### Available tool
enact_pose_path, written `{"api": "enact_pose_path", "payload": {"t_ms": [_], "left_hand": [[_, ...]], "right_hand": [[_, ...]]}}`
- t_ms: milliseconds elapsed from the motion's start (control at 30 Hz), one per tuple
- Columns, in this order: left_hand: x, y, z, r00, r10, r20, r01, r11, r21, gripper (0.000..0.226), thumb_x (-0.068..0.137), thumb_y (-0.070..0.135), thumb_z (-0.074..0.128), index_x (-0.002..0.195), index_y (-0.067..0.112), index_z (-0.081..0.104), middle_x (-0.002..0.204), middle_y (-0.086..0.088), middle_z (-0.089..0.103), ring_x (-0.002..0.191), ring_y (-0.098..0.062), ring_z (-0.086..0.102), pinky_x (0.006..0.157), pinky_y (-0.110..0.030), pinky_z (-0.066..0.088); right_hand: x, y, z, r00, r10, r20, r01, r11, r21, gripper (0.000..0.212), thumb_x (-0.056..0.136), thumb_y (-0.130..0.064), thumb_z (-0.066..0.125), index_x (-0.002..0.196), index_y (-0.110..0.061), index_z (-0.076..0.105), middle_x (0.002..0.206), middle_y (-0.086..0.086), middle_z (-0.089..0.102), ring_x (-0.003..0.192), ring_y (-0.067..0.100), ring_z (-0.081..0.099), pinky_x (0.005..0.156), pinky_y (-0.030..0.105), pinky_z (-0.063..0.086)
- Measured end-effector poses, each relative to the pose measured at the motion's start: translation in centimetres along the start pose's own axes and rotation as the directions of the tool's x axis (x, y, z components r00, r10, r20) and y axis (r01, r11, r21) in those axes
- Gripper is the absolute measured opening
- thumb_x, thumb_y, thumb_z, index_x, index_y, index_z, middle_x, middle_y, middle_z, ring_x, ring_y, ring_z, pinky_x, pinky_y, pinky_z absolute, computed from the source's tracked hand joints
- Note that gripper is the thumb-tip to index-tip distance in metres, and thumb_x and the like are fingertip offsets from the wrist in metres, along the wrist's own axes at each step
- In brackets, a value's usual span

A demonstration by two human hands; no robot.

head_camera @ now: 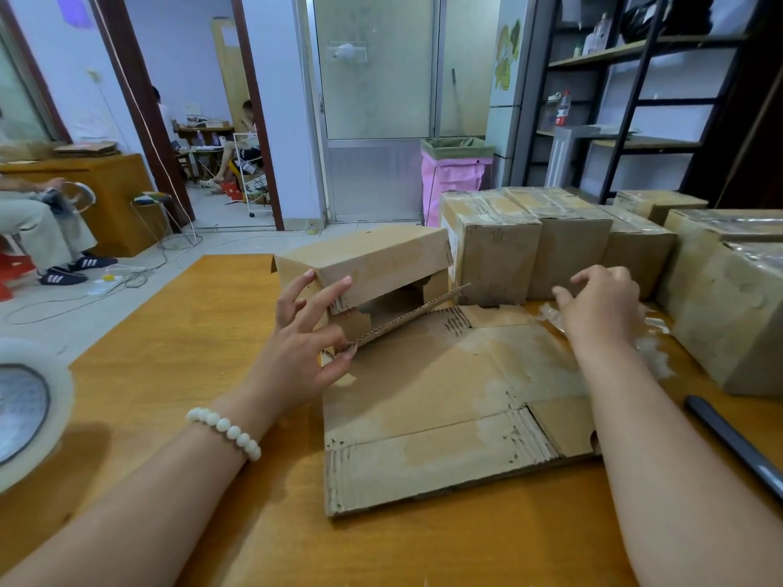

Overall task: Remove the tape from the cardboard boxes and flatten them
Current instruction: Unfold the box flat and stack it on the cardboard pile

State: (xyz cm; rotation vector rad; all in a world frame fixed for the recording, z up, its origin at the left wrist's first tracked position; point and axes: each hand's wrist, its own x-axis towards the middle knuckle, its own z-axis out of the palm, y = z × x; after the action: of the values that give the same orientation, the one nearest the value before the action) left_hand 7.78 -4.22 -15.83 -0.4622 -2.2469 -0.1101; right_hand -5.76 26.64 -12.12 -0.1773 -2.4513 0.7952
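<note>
An opened cardboard box [381,264] lies on its side on the wooden table [190,358], its near flap [406,317] sticking out toward me. My left hand [311,341] has its fingers spread against the box's near left corner, the thumb touching the flap's edge. In front of it a flattened box [445,408] lies on the table. My right hand [601,311] hovers over the far right of that flattened box, fingers loosely curled, above crumpled clear tape [652,345]. Several taped boxes [500,243] stand in a row behind.
A big roll of clear tape [29,408] lies at the table's left edge. A dark pen-like tool [737,446] rests at the right. Larger taped boxes [728,307] crowd the right side. A seated person [38,230] is on the far left, a pink bin [455,175] behind.
</note>
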Motion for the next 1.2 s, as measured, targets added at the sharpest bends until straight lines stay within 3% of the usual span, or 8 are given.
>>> {"api": "enact_pose_path", "payload": {"t_ms": [233,367,533,733,833,933,1000,1200], "left_hand": [[0.0,0.0,0.2,1.000,0.002,-0.008,-0.002,1.000,-0.016,0.030,0.084,0.035,0.055,0.064,0.014,0.064,0.145,-0.005,0.036,0.135,-0.042,0.020,0.100,-0.052,0.037],[-0.1,0.0,0.4,1.000,0.005,-0.003,-0.005,1.000,-0.018,0.030,0.084,0.036,0.056,0.065,0.015,0.065,0.146,-0.004,0.036,0.136,-0.041,0.020,0.101,-0.051,0.037],[0.0,0.0,0.4,1.000,0.005,-0.011,-0.005,1.000,-0.024,0.030,0.084,0.036,0.056,0.064,0.015,0.066,0.146,-0.004,0.036,0.137,-0.039,0.019,0.101,-0.050,0.035],[-0.1,0.0,0.6,1.000,0.009,-0.012,-0.010,1.000,-0.028,0.031,0.084,0.036,0.056,0.063,0.015,0.065,0.145,-0.003,0.036,0.137,-0.037,0.019,0.100,-0.051,0.036],[0.0,0.1,0.6,1.000,0.011,-0.014,-0.011,1.000,-0.028,0.031,0.084,0.036,0.056,0.063,0.015,0.065,0.145,-0.003,0.037,0.137,-0.037,0.019,0.101,-0.049,0.036],[-0.1,0.1,0.5,1.000,0.007,-0.016,-0.007,1.000,-0.028,0.030,0.084,0.036,0.056,0.064,0.015,0.065,0.145,-0.003,0.037,0.137,-0.037,0.018,0.102,-0.048,0.035],[0.0,0.1,0.5,1.000,0.013,-0.009,-0.013,1.000,-0.026,0.030,0.084,0.036,0.056,0.064,0.015,0.066,0.145,-0.003,0.036,0.137,-0.038,0.019,0.102,-0.050,0.035],[0.0,0.0,0.5,1.000,0.012,-0.002,-0.012,0.999,-0.036,0.030,0.084,0.035,0.057,0.063,0.015,0.065,0.145,-0.004,0.036,0.136,-0.040,0.019,0.099,-0.059,0.040]], "right_hand": [[-0.8,-0.9,-0.7,0.950,-0.306,-0.062,0.301,0.846,0.440,0.019,0.095,-0.018,0.050,0.091,-0.009,0.066,0.087,0.007,0.064,0.079,0.014,0.051,0.081,0.033,0.045],[-1.1,-2.4,-2.4,0.944,-0.150,0.293,-0.257,0.220,0.941,0.022,0.080,-0.018,0.045,0.082,-0.013,0.066,0.067,-0.001,0.055,0.058,0.009,0.040,0.052,0.022,0.028],[-1.0,-2.4,-2.8,0.849,-0.099,0.518,-0.525,-0.255,0.812,0.025,0.065,-0.024,0.046,0.073,-0.013,0.068,0.057,-0.002,0.044,0.052,0.011,0.028,0.045,0.021,0.021],[-1.1,-1.1,-1.5,0.718,-0.463,0.520,-0.686,-0.599,0.412,0.026,0.081,-0.020,0.050,0.095,-0.007,0.068,0.087,0.008,0.062,0.074,0.019,0.060,0.066,0.040,0.058],[-0.4,-0.9,-2.2,0.524,-0.685,0.507,-0.851,-0.394,0.348,0.029,0.092,-0.019,0.046,0.109,-0.005,0.065,0.096,0.013,0.064,0.076,0.019,0.065,0.064,0.032,0.059],[-1.0,-2.2,-3.4,0.492,-0.504,0.710,-0.573,0.426,0.700,0.035,0.097,-0.024,0.041,0.088,-0.010,0.072,0.073,0.004,0.066,0.055,0.010,0.060,0.045,0.021,0.051],[-2.1,-3.2,-3.2,0.471,-0.275,0.838,-0.199,0.892,0.405,0.027,0.098,-0.024,0.048,0.088,-0.008,0.067,0.072,0.006,0.068,0.060,0.015,0.062,0.052,0.025,0.052],[-2.2,-3.3,-1.1,0.804,-0.078,0.590,0.088,0.996,0.013,0.033,0.096,-0.041,0.049,0.101,-0.013,0.066,0.100,0.006,0.066,0.096,0.026,0.058,0.084,0.038,0.048]]}}
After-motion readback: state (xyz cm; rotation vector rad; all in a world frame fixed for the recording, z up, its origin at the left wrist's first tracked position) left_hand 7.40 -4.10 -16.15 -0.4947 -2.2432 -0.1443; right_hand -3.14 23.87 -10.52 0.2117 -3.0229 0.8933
